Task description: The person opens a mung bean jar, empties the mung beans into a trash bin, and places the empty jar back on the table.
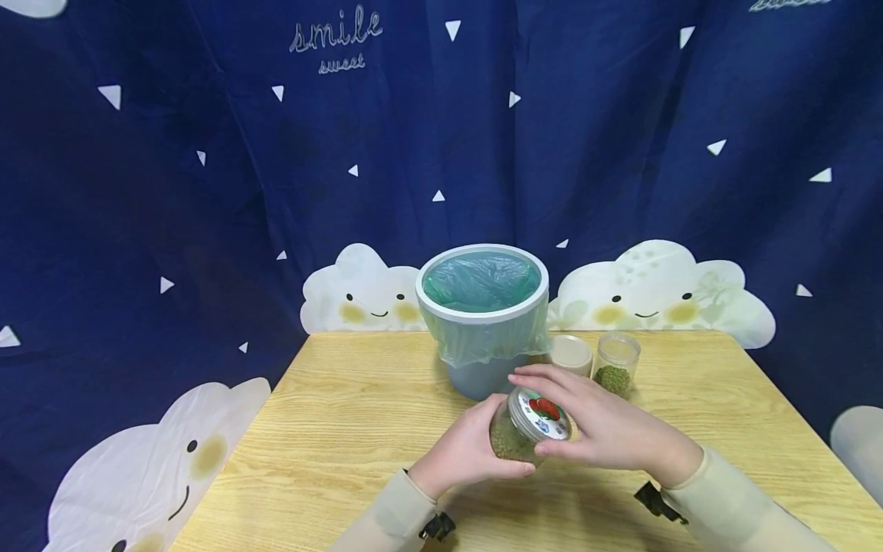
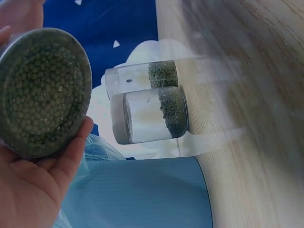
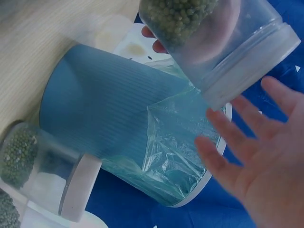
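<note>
A clear jar of green beans is tilted in my left hand, whose fingers and thumb grip its body. The left wrist view shows the jar's bottom with the beans packed against it. A strawberry picture decorates the jar's lid. My right hand is at that lid, thumb by its lower edge and fingers over its upper edge. In the right wrist view the fingers are spread and fairly straight, tips right at the rim of the white lid.
A blue-grey bin with a white rim and green plastic liner stands behind my hands. Right of it are a white-lidded jar and another jar, both partly filled with green beans. The wooden table ends at a blue cloud-patterned curtain.
</note>
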The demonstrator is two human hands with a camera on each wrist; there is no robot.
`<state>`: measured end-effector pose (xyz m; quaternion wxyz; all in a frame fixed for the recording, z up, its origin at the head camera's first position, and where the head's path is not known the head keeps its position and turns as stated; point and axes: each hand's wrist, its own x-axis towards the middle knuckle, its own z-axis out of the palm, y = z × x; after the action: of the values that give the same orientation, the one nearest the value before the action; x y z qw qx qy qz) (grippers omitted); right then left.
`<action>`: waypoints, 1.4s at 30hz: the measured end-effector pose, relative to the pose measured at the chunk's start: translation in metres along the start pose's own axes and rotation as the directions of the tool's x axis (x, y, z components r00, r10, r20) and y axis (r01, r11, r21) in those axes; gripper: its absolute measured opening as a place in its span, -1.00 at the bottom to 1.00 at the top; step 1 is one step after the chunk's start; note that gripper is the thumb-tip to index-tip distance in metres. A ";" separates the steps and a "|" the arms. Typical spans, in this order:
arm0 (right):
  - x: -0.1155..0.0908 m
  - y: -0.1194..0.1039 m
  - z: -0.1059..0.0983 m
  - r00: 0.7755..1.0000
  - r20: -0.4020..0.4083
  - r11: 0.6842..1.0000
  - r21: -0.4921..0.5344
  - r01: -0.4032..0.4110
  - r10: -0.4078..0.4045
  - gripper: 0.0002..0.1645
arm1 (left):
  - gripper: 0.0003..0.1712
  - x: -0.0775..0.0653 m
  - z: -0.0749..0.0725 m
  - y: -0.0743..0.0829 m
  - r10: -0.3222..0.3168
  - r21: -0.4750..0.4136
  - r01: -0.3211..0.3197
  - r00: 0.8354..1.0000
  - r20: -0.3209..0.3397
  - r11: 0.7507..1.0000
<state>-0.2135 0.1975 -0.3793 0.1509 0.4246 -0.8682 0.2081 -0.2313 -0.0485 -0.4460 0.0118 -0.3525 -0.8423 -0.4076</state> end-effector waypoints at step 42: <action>-0.004 -0.001 0.003 1.000 -0.018 1.000 -0.019 -0.016 0.016 -0.10 | 0.01 -0.005 -0.001 0.000 -0.007 0.017 0.007 1.000 0.009 1.000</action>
<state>-0.2107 0.1986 -0.3833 0.1607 0.4142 -0.8721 0.2048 -0.2273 -0.0522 -0.4466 0.0095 -0.3512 -0.8471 -0.3988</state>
